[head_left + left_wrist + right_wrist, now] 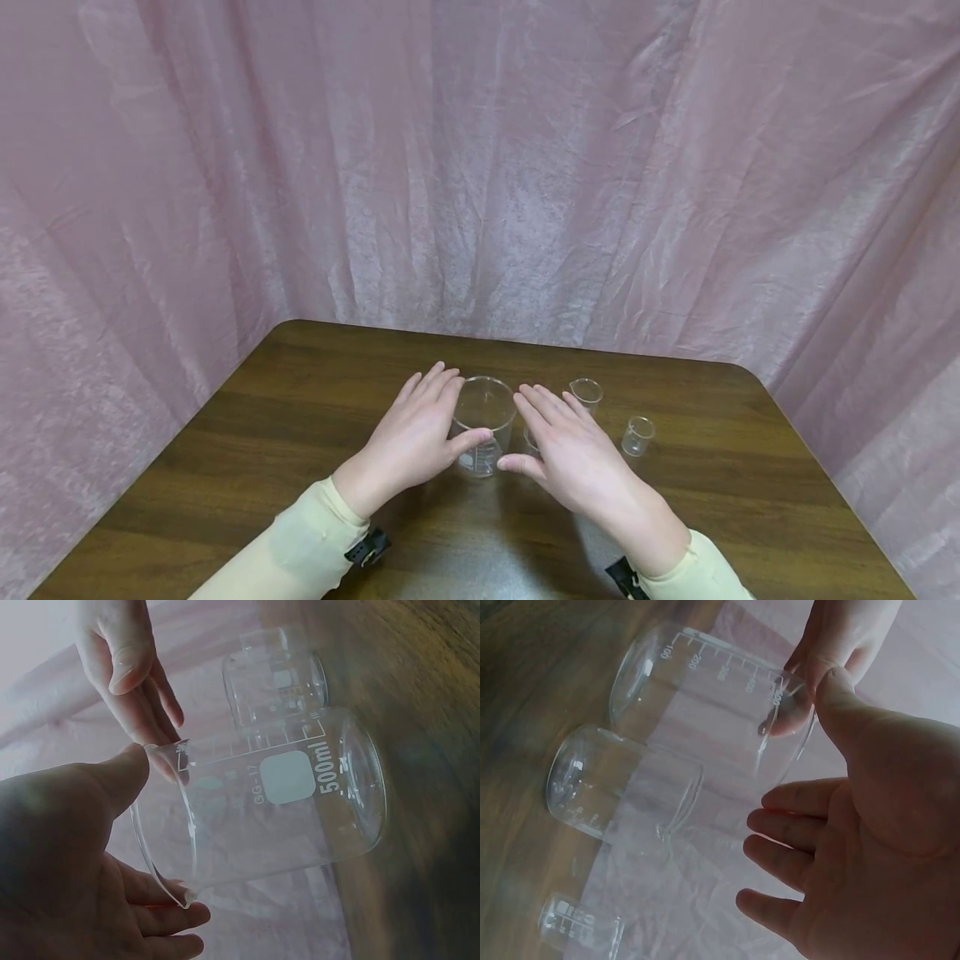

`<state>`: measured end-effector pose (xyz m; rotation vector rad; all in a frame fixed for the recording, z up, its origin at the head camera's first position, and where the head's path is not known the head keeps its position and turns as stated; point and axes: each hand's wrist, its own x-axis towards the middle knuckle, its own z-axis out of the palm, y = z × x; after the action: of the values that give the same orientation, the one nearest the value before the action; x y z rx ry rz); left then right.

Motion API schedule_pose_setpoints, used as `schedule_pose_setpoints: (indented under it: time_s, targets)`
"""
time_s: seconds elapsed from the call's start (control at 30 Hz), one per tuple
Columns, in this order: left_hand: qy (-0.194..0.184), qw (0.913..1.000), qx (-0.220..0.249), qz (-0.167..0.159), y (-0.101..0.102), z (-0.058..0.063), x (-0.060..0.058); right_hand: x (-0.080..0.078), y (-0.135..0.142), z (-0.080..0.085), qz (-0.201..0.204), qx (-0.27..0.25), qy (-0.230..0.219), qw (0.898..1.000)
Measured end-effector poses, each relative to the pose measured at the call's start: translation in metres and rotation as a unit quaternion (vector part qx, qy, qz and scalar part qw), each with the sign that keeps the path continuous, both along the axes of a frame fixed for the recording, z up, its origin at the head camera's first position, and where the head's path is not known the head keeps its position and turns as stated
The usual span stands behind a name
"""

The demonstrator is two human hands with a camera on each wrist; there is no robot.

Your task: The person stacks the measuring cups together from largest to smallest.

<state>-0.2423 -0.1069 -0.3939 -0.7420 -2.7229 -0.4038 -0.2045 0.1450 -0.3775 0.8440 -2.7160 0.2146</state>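
Note:
A large clear glass beaker (486, 410), printed 500ml in the left wrist view, stands upright on the table between the two hands. At its left side, my left hand (417, 429) has fingers straight and thumb spread across the near side, close to the rim; whether it touches the glass I cannot tell. My right hand (573, 450) hovers on the other side with fingers extended, holding nothing. Partly hidden behind that hand is a medium beaker (622, 784). Another beaker (587, 392) is farther back, and a small beaker (638, 436) stands to the right.
The brown wooden table (300, 392) has rounded far corners. Pink curtains (480, 167) hang behind it and at both sides. Dark straps (367, 547) sit on the wrists below pale sleeves.

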Motion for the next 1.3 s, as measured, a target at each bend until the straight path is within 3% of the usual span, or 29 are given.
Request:
schedule_pose_setpoints:
  time_s: [0.67, 1.3]
  targets:
    - [0.021, 0.9995, -0.009, -0.022, 0.005, 0.005, 0.015, 0.014, 0.018, 0.013, 0.043, 0.006, -0.024, 0.999]
    - [-0.043, 0.9987, 0.015, -0.025, 0.007, 0.006, 0.014, 0.017, 0.029, 0.022, 0.039, -0.003, -0.07, 0.997]
